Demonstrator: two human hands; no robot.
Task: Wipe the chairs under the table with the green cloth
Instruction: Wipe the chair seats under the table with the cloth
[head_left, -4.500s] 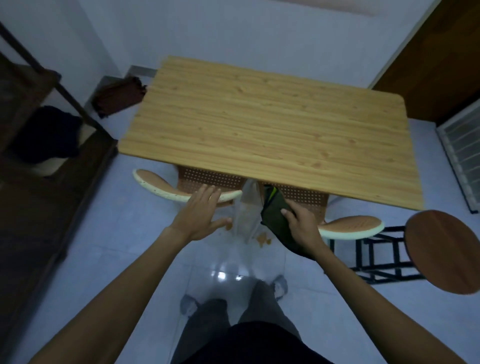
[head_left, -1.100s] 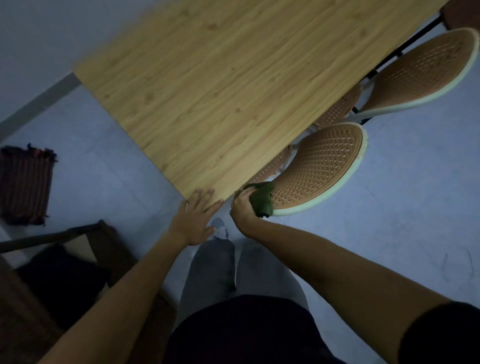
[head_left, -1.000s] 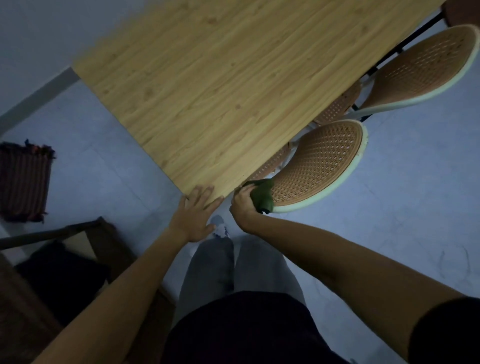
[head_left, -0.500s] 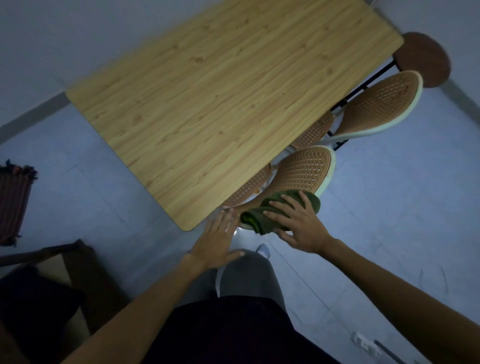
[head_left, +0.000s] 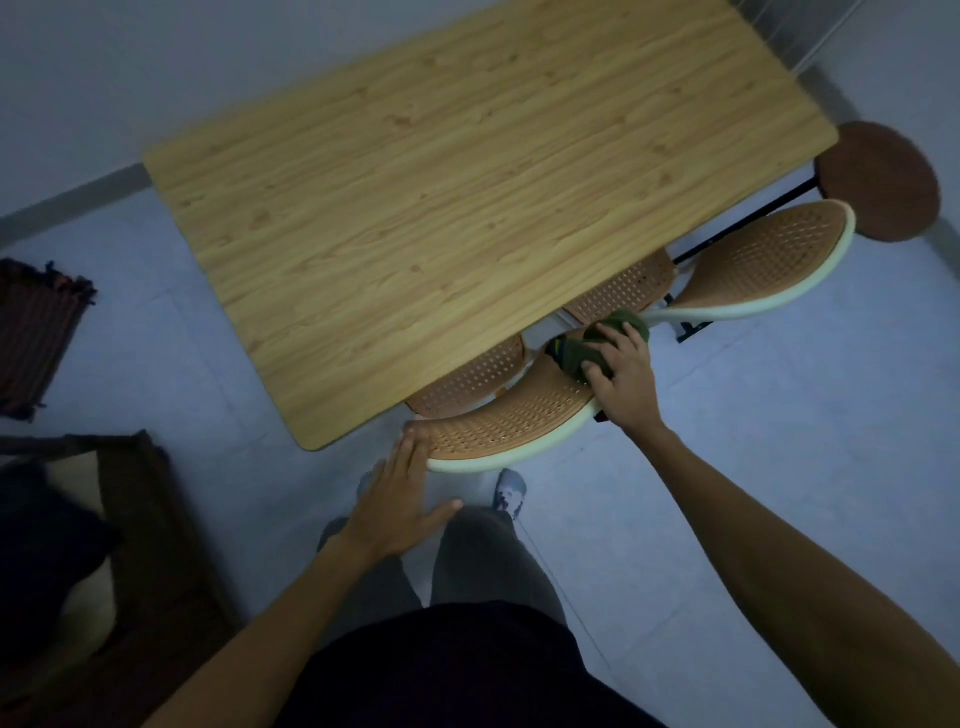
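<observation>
Two perforated orange chairs with pale rims are tucked under the wooden table (head_left: 467, 218). The near chair (head_left: 509, 421) shows its curved backrest just in front of me; the far chair (head_left: 763, 265) is to the right. My right hand (head_left: 626, 379) presses the bunched green cloth (head_left: 587, 348) onto the right end of the near chair's backrest. My left hand (head_left: 395, 499) is flat with fingers together, fingertips touching the left end of that backrest, holding nothing.
A round dark brown stool (head_left: 878, 182) stands past the far chair at the table's right corner. A striped mat (head_left: 36, 332) lies on the floor at left. Dark wooden furniture (head_left: 104, 545) sits close at lower left. My legs and shoes stand below the chair.
My right hand has slid the green cloth from the left part of the near chair's backrest to its right end. The view has swung left and my left hand has dropped slightly.
</observation>
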